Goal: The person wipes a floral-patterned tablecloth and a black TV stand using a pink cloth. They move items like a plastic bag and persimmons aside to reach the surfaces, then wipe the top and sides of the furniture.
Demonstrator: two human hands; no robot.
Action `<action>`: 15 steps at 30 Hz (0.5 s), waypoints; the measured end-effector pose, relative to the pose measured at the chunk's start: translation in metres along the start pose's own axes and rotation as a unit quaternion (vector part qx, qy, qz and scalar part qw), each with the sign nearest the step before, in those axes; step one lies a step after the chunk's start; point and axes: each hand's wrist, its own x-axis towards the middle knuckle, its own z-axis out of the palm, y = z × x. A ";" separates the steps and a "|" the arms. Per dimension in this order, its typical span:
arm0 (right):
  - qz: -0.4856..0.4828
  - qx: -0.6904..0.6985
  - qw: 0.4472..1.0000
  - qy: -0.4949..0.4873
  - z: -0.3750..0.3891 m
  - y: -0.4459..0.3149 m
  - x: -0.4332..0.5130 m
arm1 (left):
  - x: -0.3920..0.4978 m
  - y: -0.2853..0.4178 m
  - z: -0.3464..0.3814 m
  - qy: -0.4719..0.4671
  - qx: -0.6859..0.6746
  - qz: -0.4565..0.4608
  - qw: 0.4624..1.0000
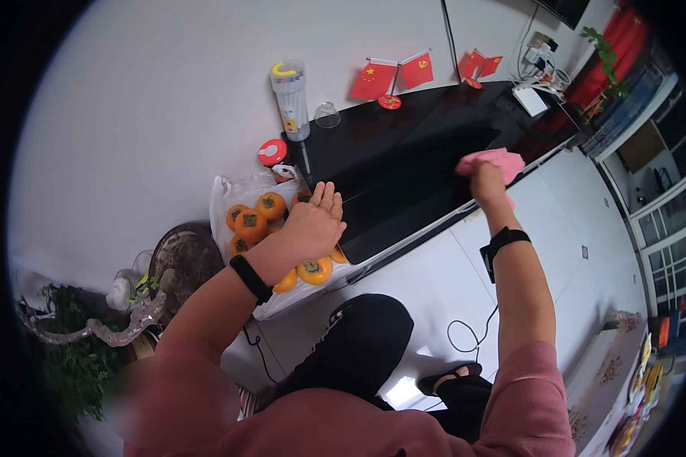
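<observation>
My right hand grips a bunched pink cloth at the front edge of a long, low cabinet with a glossy black top. At the cabinet's left end, my left hand is stretched out flat and holds nothing. It reaches over several orange persimmons in a white plastic bag and hides some of them. Whether its palm rests on the black top, I cannot tell.
Along the wall stand a tall clear container of pens, a glass cup, a red-lidded jar and small red flags. A white box with cables lies far right. Potted plants are at left; a cable loops across the floor.
</observation>
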 end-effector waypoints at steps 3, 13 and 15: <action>-0.110 0.204 0.962 -0.143 0.012 -0.084 0.008 | -0.001 0.001 0.004 0.020 0.005 0.007 1.000; -0.383 -0.087 0.920 -0.018 0.041 -0.206 0.016 | -0.004 -0.002 0.005 0.064 0.005 0.015 0.998; -0.263 -0.067 0.956 -0.111 0.048 -0.172 0.037 | -0.004 -0.002 0.007 0.092 -0.011 0.016 0.996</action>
